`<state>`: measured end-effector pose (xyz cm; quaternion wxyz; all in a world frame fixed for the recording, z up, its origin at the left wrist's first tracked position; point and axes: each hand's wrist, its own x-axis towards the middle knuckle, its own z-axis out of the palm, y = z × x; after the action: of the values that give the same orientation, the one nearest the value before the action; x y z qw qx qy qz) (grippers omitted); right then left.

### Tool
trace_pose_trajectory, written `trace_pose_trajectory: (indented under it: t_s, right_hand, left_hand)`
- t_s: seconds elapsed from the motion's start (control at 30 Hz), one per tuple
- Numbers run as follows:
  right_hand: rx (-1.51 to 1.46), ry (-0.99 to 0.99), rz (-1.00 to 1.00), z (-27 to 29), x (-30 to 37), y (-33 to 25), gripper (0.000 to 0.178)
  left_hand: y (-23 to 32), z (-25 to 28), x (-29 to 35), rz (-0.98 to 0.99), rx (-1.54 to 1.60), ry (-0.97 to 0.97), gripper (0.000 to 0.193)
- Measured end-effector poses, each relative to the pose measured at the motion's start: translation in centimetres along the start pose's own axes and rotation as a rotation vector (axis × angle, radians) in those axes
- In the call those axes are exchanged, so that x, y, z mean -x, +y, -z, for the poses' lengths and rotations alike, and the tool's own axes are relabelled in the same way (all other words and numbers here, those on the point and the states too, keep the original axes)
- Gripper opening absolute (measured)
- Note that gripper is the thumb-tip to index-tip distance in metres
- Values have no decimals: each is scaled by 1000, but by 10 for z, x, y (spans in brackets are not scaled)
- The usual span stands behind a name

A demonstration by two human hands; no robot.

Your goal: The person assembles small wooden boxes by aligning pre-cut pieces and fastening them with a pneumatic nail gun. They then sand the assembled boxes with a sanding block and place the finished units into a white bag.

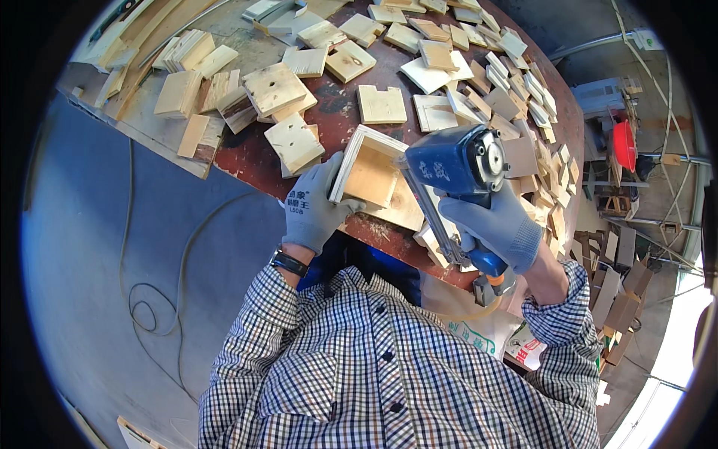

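Note:
My left hand (pixel 318 202), in a grey work glove, grips the near left side of a small open wooden box (pixel 374 176) at the table's front edge. In my gloved right hand (pixel 497 228) is a dark blue pneumatic nail gun (pixel 452 161), the fingers wrapped round its handle. The gun's nose points at the box's right side; whether they touch I cannot tell. An orange fitting shows at the handle's lower end. Under the box lies a flat piece of wood (pixel 404 209).
Notched wooden pieces (pixel 381 105) and many small blocks (pixel 550 179) cover the dark red table (pixel 247 168). At the left, stacked blocks (pixel 179 93) stand on a plywood board. A cable (pixel 179 284) coils on the floor. A red basin (pixel 624 146) and wood scraps (pixel 621 284) are at the right.

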<state>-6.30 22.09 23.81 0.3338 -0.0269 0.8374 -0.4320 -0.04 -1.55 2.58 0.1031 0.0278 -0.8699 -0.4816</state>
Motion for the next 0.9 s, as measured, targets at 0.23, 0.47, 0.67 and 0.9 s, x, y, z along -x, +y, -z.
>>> trace_pose_trajectory:
  t_s: [0.23, 0.47, 0.67, 0.9]
  right_hand:
    - [161, -217, -77, -22, -25, 8, 51]
    - [212, -194, -16, -29, -34, 13, 39]
    - [201, -241, -6, -24, -41, 15, 36]
    - [339, -177, -33, -28, -45, 31, 40]
  left_hand:
    - [-4, -4, -2, -9, -42, -4, 92]
    - [1, -4, -4, -30, -25, 14, 91]
    - [-1, -7, -3, -30, -3, 32, 90]
    - [5, -6, 0, -16, 1, 18, 89]
